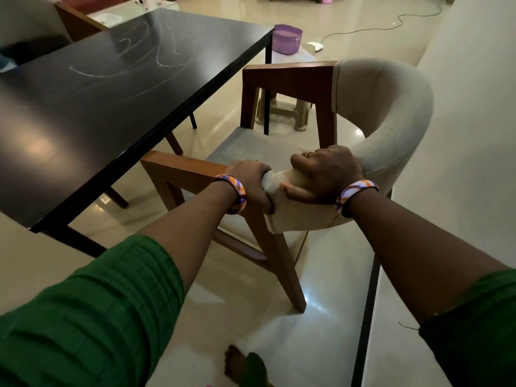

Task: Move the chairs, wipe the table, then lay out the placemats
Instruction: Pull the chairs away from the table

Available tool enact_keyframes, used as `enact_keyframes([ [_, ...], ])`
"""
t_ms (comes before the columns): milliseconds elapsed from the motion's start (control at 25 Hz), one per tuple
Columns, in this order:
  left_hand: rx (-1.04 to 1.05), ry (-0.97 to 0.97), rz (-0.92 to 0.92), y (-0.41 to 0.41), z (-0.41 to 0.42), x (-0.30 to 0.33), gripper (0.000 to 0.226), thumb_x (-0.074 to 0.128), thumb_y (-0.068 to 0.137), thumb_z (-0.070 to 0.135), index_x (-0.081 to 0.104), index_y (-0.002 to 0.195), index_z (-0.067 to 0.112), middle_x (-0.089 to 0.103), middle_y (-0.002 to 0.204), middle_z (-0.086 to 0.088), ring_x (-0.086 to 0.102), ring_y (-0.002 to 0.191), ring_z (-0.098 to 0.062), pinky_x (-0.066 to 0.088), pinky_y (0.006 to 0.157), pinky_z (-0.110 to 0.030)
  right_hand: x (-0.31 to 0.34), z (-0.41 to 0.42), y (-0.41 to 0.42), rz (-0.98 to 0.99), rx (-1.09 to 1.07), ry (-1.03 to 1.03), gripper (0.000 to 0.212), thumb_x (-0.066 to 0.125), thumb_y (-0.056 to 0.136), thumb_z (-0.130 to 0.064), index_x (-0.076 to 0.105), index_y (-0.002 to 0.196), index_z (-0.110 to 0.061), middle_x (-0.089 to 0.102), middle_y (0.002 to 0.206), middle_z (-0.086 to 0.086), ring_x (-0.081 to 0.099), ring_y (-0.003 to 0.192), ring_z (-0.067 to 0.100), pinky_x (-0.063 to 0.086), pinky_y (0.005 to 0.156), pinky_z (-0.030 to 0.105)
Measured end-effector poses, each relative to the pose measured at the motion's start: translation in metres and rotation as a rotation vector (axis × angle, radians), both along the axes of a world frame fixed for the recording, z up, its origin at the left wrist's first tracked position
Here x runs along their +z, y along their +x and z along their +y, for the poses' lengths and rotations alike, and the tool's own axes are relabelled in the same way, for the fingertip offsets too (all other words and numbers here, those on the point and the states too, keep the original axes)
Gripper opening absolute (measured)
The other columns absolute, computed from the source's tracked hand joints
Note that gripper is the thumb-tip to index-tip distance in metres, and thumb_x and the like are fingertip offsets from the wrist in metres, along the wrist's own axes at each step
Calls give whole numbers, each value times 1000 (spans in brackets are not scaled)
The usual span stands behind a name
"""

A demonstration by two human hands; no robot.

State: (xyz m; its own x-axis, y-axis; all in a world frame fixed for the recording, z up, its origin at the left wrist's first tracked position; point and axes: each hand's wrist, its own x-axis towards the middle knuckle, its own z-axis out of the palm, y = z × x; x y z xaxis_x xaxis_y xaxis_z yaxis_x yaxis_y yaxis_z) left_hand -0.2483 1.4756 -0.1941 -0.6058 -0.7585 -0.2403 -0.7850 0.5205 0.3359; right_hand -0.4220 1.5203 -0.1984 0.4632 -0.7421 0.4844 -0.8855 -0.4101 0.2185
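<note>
Head view showed both hands, left hand (pixel 252 180) and right hand (pixel 325 174), gripping the chair (pixel 385 107); the streaky desk (pixel 111 88) looked unwiped, with no placemats.

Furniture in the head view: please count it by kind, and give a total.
Chairs: 2, one held at its backrest by both hands, one behind the table's far left
Tables: 1, black
Stools: 1, plastic
Total: 4

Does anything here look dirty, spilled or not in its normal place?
Yes. The black table has pale curved smears across its top, so it looks unwiped. The chair, held by the left hand and right hand, stands turned away from the table.
</note>
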Motion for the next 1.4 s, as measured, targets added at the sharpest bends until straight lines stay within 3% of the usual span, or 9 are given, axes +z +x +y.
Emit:
enact_keyframes([
  [80, 0, -8, 6, -5, -8, 0, 64, 80, 65, 36, 57, 120, 12, 63, 114, -9, 57, 105, -24, 45, 84, -30, 0, -9, -5, 7, -28, 15, 65, 32, 79, -64, 63, 71, -8, 53, 42, 6, 33, 33, 17, 29, 44, 16],
  [240, 7, -29, 7, -11, -12, -2, 62, 80, 64, 37, 59, 117, 12, 64, 112, -9, 58, 103, -25, 46, 91, -35, -5, -15, -11, -10, -119, 30, 85, 12, 84, -72, 65, 68, -7, 54, 42, 7, 45, 33, 22, 32, 46, 18],
  [360, 25, -31, 14, -9, -4, -6, 61, 80, 64, 38, 59, 116, 12, 64, 110, -8, 58, 101, -24, 45, 89, -34, -8, -10, -8, -31, -108, 0, 90, 3, 87, -70, 64, 61, -8, 51, 39, 5, 36, 33, 17, 28, 46, 18],
  [560, 50, 3, 29, 1, 5, -7, 58, 81, 64, 36, 61, 114, 12, 65, 109, -8, 58, 100, -23, 41, 80, -28, -11, -3, 0, -18, -100, 40, 89, 4, 87, -69, 62, 61, -6, 52, 41, 7, 34, 36, 17, 30, 46, 20],
  [760, 58, 55, 25, 3, -9, -7, 58, 84, 61, 29, 62, 112, 13, 66, 111, -9, 59, 104, -27, 51, 92, -40, -7, -8, 5, -11, -168, 67, 75, 21, 82, -64, 62, 62, -6, 53, 43, 9, 34, 38, 20, 26, 50, 22],
  [920, 68, 54, 32, 3, -26, -7, 60, 83, 63, 25, 59, 117, 13, 64, 114, -9, 58, 107, -27, 50, 93, -40, -5, -19, 10, -14, -197, 118, 79, 15, 80, -65, 64, 67, -5, 57, 50, 11, 39, 43, 22, 28, 53, 25],
  [1160, 62, 68, 50, -5, -57, -10, 56, 82, 64, 25, 59, 113, 13, 64, 111, -9, 58, 103, -26, 49, 88, -36, 0, -44, 5, -19, -231, 159, 85, 5, 77, -67, 63, 69, -5, 45, 53, 6, 40, 47, 20, 27, 54, 26],
  [1400, 56, 95, 79, -12, -68, -11, 54, 83, 63, 21, 60, 111, 11, 65, 110, -10, 59, 101, -25, 52, 90, -40, 2, -51, -1, -24, -243, 204, 81, 10, 79, -64, 63, 65, -5, 40, 49, 5, 36, 43, 20, 25, 53, 25],
])
